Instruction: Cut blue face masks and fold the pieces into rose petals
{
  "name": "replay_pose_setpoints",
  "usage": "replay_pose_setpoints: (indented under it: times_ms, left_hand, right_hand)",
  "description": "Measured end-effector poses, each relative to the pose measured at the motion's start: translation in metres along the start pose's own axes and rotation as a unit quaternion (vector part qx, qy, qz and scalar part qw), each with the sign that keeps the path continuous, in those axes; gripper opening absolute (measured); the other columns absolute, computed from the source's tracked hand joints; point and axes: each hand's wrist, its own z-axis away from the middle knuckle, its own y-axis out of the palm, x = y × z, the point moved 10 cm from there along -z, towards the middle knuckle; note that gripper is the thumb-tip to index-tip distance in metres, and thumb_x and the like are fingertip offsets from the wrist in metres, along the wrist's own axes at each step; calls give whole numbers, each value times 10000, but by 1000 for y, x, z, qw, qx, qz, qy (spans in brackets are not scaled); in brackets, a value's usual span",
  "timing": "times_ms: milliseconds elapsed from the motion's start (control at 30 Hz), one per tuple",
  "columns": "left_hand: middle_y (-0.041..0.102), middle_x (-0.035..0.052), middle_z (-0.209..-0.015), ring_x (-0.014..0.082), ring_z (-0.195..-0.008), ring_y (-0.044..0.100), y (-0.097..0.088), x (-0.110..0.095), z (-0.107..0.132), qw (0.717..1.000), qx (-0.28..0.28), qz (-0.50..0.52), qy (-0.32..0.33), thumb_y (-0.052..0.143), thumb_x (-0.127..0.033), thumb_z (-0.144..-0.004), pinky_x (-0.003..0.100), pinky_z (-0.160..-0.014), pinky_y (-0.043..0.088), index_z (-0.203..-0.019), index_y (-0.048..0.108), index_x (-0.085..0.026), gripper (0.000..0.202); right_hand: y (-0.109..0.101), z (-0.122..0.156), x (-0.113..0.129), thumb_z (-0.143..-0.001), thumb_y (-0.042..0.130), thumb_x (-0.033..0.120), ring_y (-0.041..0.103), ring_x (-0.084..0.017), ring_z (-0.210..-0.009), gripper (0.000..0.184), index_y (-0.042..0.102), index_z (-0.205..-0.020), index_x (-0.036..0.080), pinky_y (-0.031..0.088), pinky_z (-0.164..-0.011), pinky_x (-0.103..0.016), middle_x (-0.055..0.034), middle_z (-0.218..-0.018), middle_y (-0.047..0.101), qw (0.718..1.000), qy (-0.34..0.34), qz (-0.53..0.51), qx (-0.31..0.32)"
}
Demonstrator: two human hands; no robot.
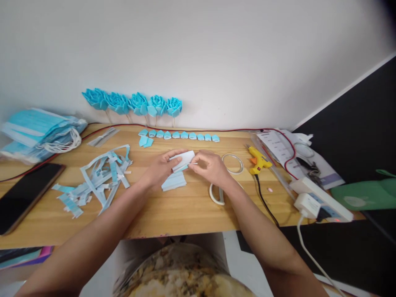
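Note:
My left hand (159, 169) grips a folded piece of pale blue mask fabric (185, 159) between thumb and fingers, above the middle of the table. At the right edge of that piece, the fingertips of my right hand (212, 166) are pinched together on it, with a thin white edge showing at the tips. Another flat piece of mask fabric (173, 181) lies on the table just below the held one. Behind my hands runs a row of small folded blue petals (184, 135), with a few more petals (146, 141) in front of its left end.
Blue fabric flowers (138, 103) on sticks lean against the wall. Cut scraps (100, 177), a phone (27, 194) and packed masks (34, 130) lie left. Scissors (217, 194), a tape ring (233, 163), a yellow glue gun (259, 161) and a power strip (324, 202) stand right.

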Motion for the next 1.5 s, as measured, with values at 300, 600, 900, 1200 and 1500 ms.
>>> replay_pose_setpoints:
  times_ms: [300, 600, 900, 1200, 1500]
  left_hand:
    - [732, 77, -989, 183, -792, 675, -4, 3, -4, 999, -6, 35, 24, 761, -312, -727, 291, -710, 520, -1230, 616, -174, 541]
    - [726, 16, -855, 140, -699, 616, 1, -10, 3, 996, -45, -65, 44, 805, -190, -650, 231, -615, 470, -1293, 581, -183, 680]
    - [530, -55, -569, 86, -456, 396, -20, -24, 2, 963, -134, -196, 131, 697, -149, -701, 231, -468, 300, -1313, 578, -185, 625]
    - [696, 40, -936, 199, -885, 630, -11, -30, 3, 958, -104, -174, 203, 649, -123, -731, 302, -772, 486, -1298, 570, -182, 575]
    - [703, 64, -971, 177, -855, 668, -17, -13, -4, 983, -78, 109, 127, 749, -281, -749, 354, -836, 505, -1268, 549, -178, 566]
  right_hand:
    - [1, 0, 2, -800, 658, 242, 595, -163, -747, 105, 594, -720, 218, 398, -747, -283, 6, -756, 670, 1000, -1, 6, -10]
    - [-2, 1, -2, -783, 651, 212, 604, -145, -733, 89, 600, -710, 207, 412, -723, -253, 17, -736, 673, 999, 19, 24, -37]
    - [7, 4, -25, -754, 712, 320, 639, -195, -979, 595, 478, -1297, 254, 440, -924, -357, -18, -994, 698, 987, 108, -116, -4]
    - [19, 7, -39, -791, 653, 291, 632, -190, -853, 547, 540, -1326, 276, 498, -837, -358, -19, -932, 682, 976, 140, -169, 0]
    - [8, 4, -41, -770, 700, 312, 610, -203, -1116, 471, 607, -1227, 245, 466, -988, -343, -29, -1202, 672, 916, 152, -360, -88]
